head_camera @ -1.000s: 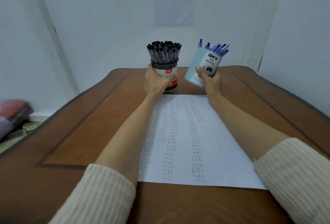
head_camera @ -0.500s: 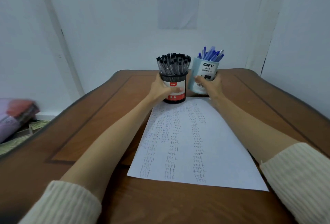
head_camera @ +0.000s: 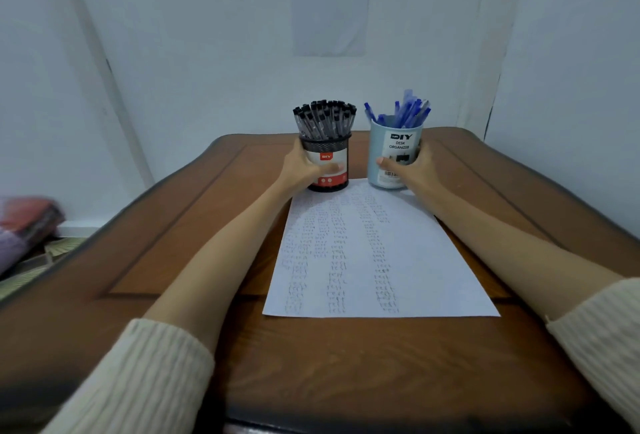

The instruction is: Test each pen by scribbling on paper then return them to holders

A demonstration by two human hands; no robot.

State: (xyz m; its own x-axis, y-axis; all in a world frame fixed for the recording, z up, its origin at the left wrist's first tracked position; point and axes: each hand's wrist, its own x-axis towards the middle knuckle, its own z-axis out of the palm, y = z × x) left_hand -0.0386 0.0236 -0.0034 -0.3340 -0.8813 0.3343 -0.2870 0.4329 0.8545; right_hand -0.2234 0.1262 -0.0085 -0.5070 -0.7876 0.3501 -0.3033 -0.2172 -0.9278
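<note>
1. Left hand, left of centre: its fingers are clamped round the black mesh holder, thumb across the red label. The holder stands on the bench at the far edge of the paper. It is crammed with black pens standing tall above the rim, so it is probably top-heavy. A fast slide or a tilt could tip it and spill the lot.
2. Paper, centre of the frame: it lies loose, with rows of scribbles already on it. Both holders sit at its far edge, and I cannot tell whether they rest on it. If they do, dragging either one could wrinkle or shift the sheet.
3. Blue holder, right of centre: it stands just beside the black one, holding fewer blue pens, which lean loosely. Pushed closer, the two could knock together, and a jolt might send a leaning pen out.
4. Right hand: its fingers are clamped round the blue holder, thumb on the front. With both hands full, neither is free to catch a rolling pen before it leaves the bench.
</note>
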